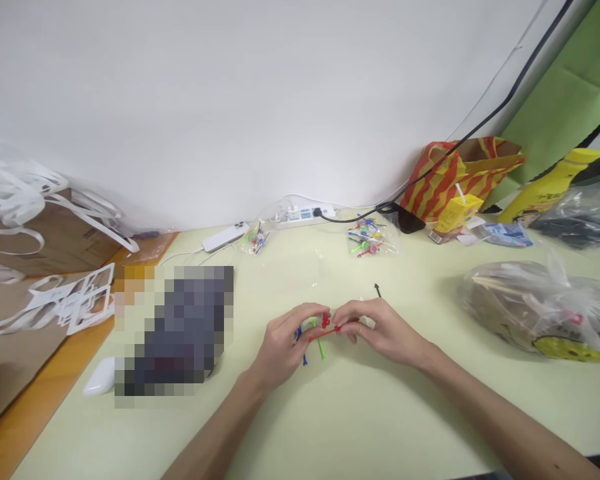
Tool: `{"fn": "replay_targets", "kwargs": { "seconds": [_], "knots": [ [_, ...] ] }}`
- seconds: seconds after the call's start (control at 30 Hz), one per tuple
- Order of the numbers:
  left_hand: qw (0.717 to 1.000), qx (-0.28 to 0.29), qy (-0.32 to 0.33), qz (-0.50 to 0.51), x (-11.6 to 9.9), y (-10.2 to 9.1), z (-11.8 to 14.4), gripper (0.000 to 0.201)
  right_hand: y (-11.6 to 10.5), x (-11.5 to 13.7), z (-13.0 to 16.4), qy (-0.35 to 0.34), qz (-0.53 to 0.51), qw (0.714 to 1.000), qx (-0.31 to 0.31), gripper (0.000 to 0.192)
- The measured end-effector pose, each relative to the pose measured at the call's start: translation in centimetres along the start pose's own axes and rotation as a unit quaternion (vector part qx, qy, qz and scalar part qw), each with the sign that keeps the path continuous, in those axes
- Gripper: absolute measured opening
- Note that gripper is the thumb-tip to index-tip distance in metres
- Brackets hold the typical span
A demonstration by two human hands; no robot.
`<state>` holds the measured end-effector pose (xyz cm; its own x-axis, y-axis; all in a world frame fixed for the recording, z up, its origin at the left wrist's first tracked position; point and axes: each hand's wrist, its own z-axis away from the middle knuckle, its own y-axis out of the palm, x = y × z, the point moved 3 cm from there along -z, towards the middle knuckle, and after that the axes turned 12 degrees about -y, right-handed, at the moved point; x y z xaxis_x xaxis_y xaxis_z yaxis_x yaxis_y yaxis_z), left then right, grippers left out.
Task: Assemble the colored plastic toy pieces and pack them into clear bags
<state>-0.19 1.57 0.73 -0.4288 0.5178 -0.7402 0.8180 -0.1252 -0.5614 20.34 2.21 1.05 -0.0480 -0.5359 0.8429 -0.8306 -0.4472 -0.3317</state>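
Over the middle of the table, my left hand (283, 343) pinches a small red plastic piece (324, 333) with a thin stem. My right hand (377, 328) closes its thumb and fingertips on the other end of the same piece. A red knobbed part (326, 320) shows between the fingers; whether it belongs to the stem I cannot tell. Beside my left fingers are a green stick (322, 349) and a blue stick (305, 360), partly covered by the hand. A small black piece with a pointed tip (378, 291) is just beyond my right hand.
Clear bags of colourful plastic pieces (373, 237) lie by the power strip (303, 216). To the left are a pixelated dark object (180, 333) and a white case (100, 376). Rightward stand a juice carton (455, 217), a striped bag (437, 177) and a plastic-wrapped package (520, 307).
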Motion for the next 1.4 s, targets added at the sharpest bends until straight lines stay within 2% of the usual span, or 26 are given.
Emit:
{"fn": "replay_targets", "kwargs": {
  "seconds": [0.13,0.27,0.57,0.93,1.1,1.23,1.4],
  "knots": [
    [1.000,0.003,0.010,0.009,-0.1,0.1,-0.2,0.028,-0.1,0.2,0.0,-0.091,0.114,0.989,-0.007,0.015],
    [0.999,0.014,0.033,0.033,-0.6,0.2,-0.3,0.025,-0.1,0.0,0.0,-0.137,0.120,0.983,-0.006,0.017],
    [0.999,0.006,0.037,0.036,-0.7,0.1,-0.5,0.021,0.1,0.3,-0.1,-0.133,0.126,0.983,-0.015,0.018],
    [0.998,0.033,0.039,0.032,-0.6,0.3,-0.3,0.024,0.3,0.3,-0.2,-0.113,0.102,0.988,0.008,0.013],
    [0.998,0.032,0.041,0.029,-0.7,0.4,-0.2,0.019,0.3,0.2,0.0,-0.115,0.104,0.988,-0.006,0.003],
    [0.998,0.036,0.046,0.028,-0.8,0.5,-0.1,0.017,0.2,0.0,0.3,-0.120,0.135,0.983,-0.017,0.019],
    [0.998,0.025,0.054,0.031,-1.0,0.6,0.1,0.021,0.3,-0.2,0.4,-0.124,0.157,0.979,-0.024,0.021]
  ]
}}
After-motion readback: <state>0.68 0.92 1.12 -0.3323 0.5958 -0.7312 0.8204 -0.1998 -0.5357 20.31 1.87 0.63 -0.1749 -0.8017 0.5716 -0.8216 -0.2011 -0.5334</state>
